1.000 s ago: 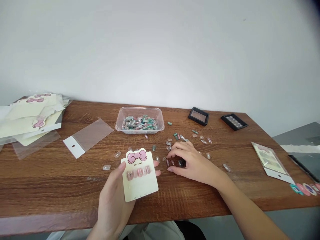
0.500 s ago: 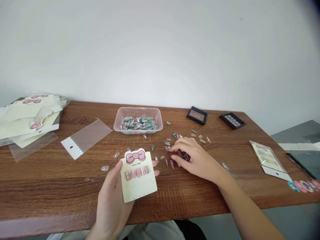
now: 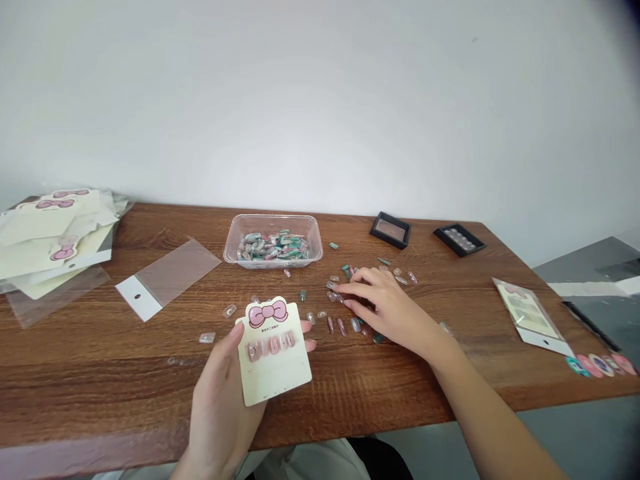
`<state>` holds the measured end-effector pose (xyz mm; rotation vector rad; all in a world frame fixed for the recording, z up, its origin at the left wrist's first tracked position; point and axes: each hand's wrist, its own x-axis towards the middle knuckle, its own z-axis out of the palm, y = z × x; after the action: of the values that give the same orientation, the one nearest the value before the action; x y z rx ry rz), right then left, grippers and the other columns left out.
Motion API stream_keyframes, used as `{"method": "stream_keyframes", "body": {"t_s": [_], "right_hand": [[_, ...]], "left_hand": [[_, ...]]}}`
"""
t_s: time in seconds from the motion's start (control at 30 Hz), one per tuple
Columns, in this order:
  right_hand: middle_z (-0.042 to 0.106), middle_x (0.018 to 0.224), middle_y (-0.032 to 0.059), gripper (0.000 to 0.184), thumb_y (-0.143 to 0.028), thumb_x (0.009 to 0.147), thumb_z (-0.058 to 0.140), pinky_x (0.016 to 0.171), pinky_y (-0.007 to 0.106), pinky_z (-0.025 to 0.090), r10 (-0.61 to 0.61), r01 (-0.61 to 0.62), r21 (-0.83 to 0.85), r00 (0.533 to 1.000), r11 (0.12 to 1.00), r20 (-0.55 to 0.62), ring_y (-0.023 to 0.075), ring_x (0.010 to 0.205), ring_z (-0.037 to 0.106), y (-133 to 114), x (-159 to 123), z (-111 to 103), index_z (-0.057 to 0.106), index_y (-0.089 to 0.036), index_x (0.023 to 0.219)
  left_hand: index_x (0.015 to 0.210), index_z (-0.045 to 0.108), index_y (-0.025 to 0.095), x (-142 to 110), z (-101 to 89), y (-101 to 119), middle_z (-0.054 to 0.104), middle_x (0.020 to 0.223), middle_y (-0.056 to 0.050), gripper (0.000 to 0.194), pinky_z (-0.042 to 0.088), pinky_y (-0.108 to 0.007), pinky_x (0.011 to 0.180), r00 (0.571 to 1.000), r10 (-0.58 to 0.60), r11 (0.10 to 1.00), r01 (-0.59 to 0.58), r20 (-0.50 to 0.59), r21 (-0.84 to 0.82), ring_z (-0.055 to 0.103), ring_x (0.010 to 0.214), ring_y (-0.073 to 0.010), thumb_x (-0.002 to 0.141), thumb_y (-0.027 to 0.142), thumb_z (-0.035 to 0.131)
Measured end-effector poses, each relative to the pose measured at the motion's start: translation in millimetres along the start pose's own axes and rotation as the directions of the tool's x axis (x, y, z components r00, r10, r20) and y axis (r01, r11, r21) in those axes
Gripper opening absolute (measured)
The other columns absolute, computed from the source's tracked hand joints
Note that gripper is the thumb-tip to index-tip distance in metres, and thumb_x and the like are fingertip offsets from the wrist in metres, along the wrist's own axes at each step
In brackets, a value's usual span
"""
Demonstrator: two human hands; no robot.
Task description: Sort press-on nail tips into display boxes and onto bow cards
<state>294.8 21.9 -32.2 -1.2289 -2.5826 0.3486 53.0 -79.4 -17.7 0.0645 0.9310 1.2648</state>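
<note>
Five pink nails [image 3: 271, 346] sit on the bow-topped card [image 3: 277, 379], held between thumb and fingers of the left hand [image 3: 225, 397] near the table's [image 3: 125, 363] front edge, while the right hand [image 3: 393, 310], fingers parted, reaches over loose nails [image 3: 341, 327]

The left grip [image 3: 225, 400] and right grip [image 3: 383, 303] are bare hands with five slim fingers each; the long, smooth right forearm [image 3: 480, 407] is bare too. Below the near edge of the brown wood-grain surface [image 3: 125, 380] shows loose, creased, pale grey-white clothing [image 3: 315, 461], with plain black fabric [image 3: 383, 459] right of it, garment types unclear.
</note>
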Motion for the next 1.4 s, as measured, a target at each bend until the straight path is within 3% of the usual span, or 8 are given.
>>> {"method": "stream_keyframes", "body": {"t_s": [0.3, 0.47, 0.73, 1.1, 1.27, 1.4], "right_hand": [[0.063, 0.102, 0.0054, 0.018, -0.025, 0.097, 0.066, 0.092, 0.043, 0.043, -0.002, 0.002, -0.017, 1.0, 1.0, -0.003, 0.0244, 0.101, 0.058, 3, 2, 3, 0.074, -0.025, 0.114], [0.066, 0.1, 0.0054, 0.019, -0.025, 0.098, 0.066, 0.09, 0.041, 0.044, -0.012, 0.013, -0.019, 1.0, 1.0, 0.02, 0.0251, 0.1, 0.06, 2, 2, 2, 0.073, -0.025, 0.115], [0.07, 0.106, 0.0066, 0.012, -0.025, 0.095, 0.071, 0.096, 0.044, 0.043, 0.009, -0.009, -0.008, 1.0, 1.0, 0.021, 0.0297, 0.118, 0.06, 2, 2, 4, 0.07, -0.023, 0.106], [0.067, 0.096, 0.0045, 0.012, -0.023, 0.091, 0.073, 0.091, 0.041, 0.046, 0.004, -0.002, 0.043, 0.999, 0.999, -0.04, 0.0261, 0.102, 0.063, -5, 2, -1, 0.066, -0.023, 0.101], [0.068, 0.099, 0.0041, 0.013, -0.027, 0.091, 0.074, 0.094, 0.041, 0.045, -0.011, 0.007, 0.09, 0.999, 0.996, 0.045, 0.0251, 0.102, 0.061, -11, 1, -2, 0.066, -0.024, 0.1], [0.068, 0.099, 0.0034, 0.011, -0.03, 0.091, 0.074, 0.096, 0.041, 0.044, 0.01, -0.021, 0.114, 0.995, 0.993, 0.096, 0.0249, 0.102, 0.06, -12, 0, -3, 0.067, -0.025, 0.098]], "left_hand": [[0.143, 0.056, 0.012, 0, -1.1, 0, 0.078, 0.112, -0.019, 0.059, 0.05, -0.055, 0.101, 1.0, 0.0, 1.0, 0.0, 0.013, 0.004, 0.075, 0.102, -0.0401, 0.096, 0.047, 0.051], [0.138, 0.061, 0.013, 5, -6.9, -3, 0.078, 0.114, -0.019, 0.06, 0.049, -0.056, 0.103, 0.999, 0.006, 1.0, -0.006, 0.033, 0.007, 0.074, 0.106, -0.0412, 0.091, 0.05, 0.058], [0.135, 0.064, 0.015, 12, -17.1, -11, 0.077, 0.117, -0.019, 0.066, 0.049, -0.059, 0.103, 1.0, -0.017, 1.0, 0.017, 0.017, -0.013, 0.072, 0.109, -0.0432, 0.087, 0.06, 0.06], [0.135, 0.064, 0.015, 12, -17.5, -11, 0.078, 0.115, -0.018, 0.062, 0.058, -0.051, 0.089, 1.0, 0.01, 1.0, -0.01, 0.013, -0.013, 0.075, 0.103, -0.0406, 0.091, 0.059, 0.059], [0.129, 0.065, 0.01, 9, -12.1, -7, 0.078, 0.111, -0.022, 0.059, 0.06, -0.046, 0.077, 1.0, 0.024, 1.0, -0.024, 0.011, 0.006, 0.077, 0.089, -0.0379, 0.094, 0.056, 0.055], [0.129, 0.064, 0.009, 5, -6.1, -3, 0.078, 0.109, -0.022, 0.055, 0.06, -0.045, 0.077, 1.0, 0.015, 1.0, -0.014, -0.015, 0.024, 0.077, 0.087, -0.0358, 0.097, 0.052, 0.051]]}}
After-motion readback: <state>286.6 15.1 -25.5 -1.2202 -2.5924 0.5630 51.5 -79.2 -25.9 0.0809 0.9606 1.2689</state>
